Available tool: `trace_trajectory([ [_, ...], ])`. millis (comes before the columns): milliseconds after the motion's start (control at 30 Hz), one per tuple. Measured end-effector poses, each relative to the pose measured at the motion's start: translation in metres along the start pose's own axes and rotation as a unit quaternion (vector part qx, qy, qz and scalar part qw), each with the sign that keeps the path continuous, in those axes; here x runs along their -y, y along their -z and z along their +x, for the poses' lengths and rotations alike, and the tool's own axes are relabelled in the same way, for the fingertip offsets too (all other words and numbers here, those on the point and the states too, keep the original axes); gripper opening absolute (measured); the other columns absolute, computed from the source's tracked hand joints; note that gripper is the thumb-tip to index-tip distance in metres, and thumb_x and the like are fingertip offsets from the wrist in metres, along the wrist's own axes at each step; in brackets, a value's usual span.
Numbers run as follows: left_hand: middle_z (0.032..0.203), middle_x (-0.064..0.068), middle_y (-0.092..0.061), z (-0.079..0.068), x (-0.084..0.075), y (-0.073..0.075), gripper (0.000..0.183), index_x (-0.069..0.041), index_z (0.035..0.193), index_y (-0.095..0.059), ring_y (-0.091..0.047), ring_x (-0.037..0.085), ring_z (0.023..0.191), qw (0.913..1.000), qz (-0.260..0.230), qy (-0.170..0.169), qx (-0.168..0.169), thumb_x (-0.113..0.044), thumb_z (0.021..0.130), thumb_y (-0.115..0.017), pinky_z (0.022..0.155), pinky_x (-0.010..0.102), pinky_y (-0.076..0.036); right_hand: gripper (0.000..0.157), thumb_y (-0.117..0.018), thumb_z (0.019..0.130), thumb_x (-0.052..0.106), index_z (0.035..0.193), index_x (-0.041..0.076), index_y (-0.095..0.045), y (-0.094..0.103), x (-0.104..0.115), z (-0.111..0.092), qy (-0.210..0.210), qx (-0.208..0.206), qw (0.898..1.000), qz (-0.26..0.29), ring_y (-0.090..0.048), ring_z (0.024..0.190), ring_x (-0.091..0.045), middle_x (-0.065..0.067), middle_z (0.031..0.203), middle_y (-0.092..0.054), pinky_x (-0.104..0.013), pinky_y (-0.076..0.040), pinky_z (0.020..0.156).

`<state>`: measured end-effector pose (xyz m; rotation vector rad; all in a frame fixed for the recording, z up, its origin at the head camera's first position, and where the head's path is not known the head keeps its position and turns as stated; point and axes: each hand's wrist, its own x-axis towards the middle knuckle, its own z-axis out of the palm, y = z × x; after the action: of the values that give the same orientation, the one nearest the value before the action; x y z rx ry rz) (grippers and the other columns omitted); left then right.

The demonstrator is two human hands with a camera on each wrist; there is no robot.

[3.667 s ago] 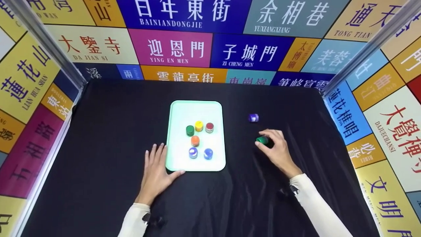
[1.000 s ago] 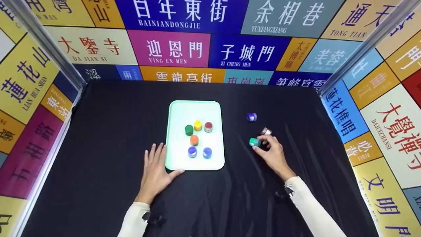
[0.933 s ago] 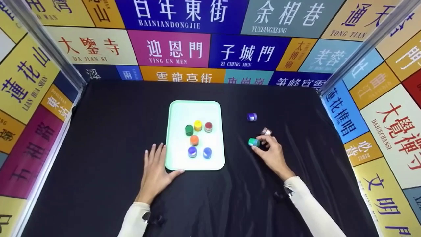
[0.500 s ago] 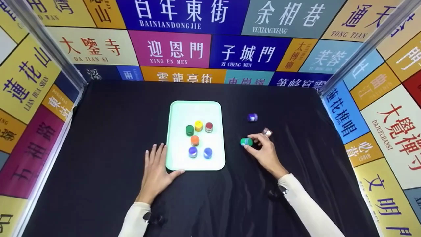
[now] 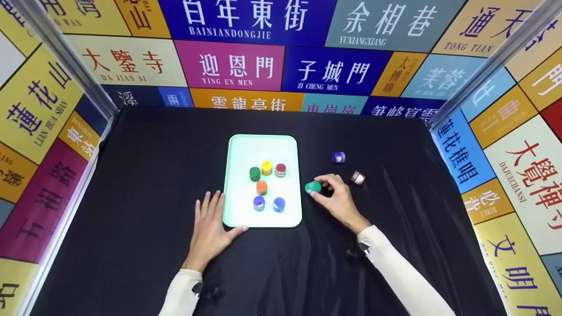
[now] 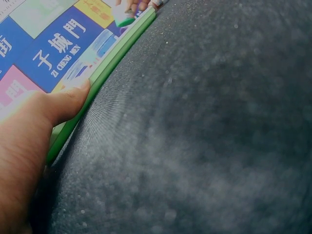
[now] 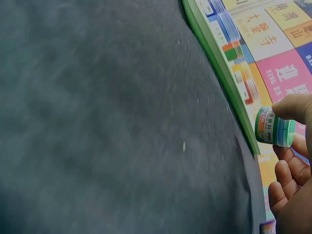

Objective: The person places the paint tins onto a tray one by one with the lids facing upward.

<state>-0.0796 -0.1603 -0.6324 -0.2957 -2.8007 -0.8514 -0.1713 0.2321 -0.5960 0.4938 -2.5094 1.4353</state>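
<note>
My right hand (image 5: pixel 338 202) pinches a small green paint jar (image 5: pixel 313 187) between thumb and fingers, just off the right edge of a pale green tray (image 5: pixel 250 147). In the right wrist view, the jar (image 7: pixel 274 127) is tipped on its side, its printed label showing. At the tray's lower left corner rests my left hand (image 5: pixel 210 232), fingers straight along the side. Its thumb touches the tray's rim in the left wrist view. Upright on the tray stand dark green (image 5: pixel 255 174), yellow (image 5: pixel 266 168), dark red (image 5: pixel 280 170), orange (image 5: pixel 261 188), purple (image 5: pixel 259 202) and blue (image 5: pixel 279 204) jars.
Right of the tray, a purple jar (image 5: pixel 338 157) and a brown jar (image 5: pixel 358 177) lie on the black cloth (image 5: pixel 153 175). Sign-printed panels (image 5: pixel 228 66) wall the table at the back and both sides.
My right hand has carried the green jar leftward, close to the tray. The brown jar, earlier hidden behind that hand, now shows fully. My left hand and the jars on the tray have stayed put.
</note>
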Motion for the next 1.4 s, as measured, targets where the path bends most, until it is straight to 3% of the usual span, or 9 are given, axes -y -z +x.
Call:
trace_trajectory([
  [767, 0.174, 0.025, -0.038, 0.002, -0.001, 0.0, 0.119, 0.004, 0.168, -0.039, -0.021, 0.046, 0.167, 1.0, 0.0, -0.003, 0.0, -0.069, 0.086, -0.084, 0.137, 0.062, -0.004, 0.036, -0.095, 0.089, 0.015, 0.12, 0.007, -0.079, -0.054, 0.021, 0.027, 0.024, 0.054, 0.998, 0.005, -0.064, 0.1, -0.032, -0.006, 0.106, -0.072, -0.041, -0.054, 0.086],
  [1233, 0.174, 0.025, -0.037, 0.002, 0.0, 0.0, 0.119, 0.003, 0.168, -0.038, -0.02, 0.046, 0.167, 1.0, -0.001, 0.001, 0.002, -0.07, 0.086, -0.083, 0.137, 0.062, -0.003, 0.039, -0.096, 0.087, 0.015, 0.121, 0.003, -0.08, -0.073, 0.025, 0.034, 0.035, 0.064, 0.997, -0.003, -0.063, 0.106, -0.03, -0.005, 0.114, -0.079, -0.045, -0.055, 0.091],
  [1400, 0.174, 0.025, -0.037, 0.0, 0.002, 0.0, 0.119, 0.004, 0.169, -0.037, -0.019, 0.046, 0.167, 1.0, 0.004, 0.004, 0.003, -0.07, 0.086, -0.082, 0.137, 0.061, -0.002, 0.04, -0.095, 0.088, 0.017, 0.122, 0.003, -0.08, -0.078, 0.028, 0.035, 0.024, 0.071, 0.997, -0.002, -0.062, 0.109, -0.029, -0.004, 0.118, -0.08, -0.039, -0.052, 0.096],
])
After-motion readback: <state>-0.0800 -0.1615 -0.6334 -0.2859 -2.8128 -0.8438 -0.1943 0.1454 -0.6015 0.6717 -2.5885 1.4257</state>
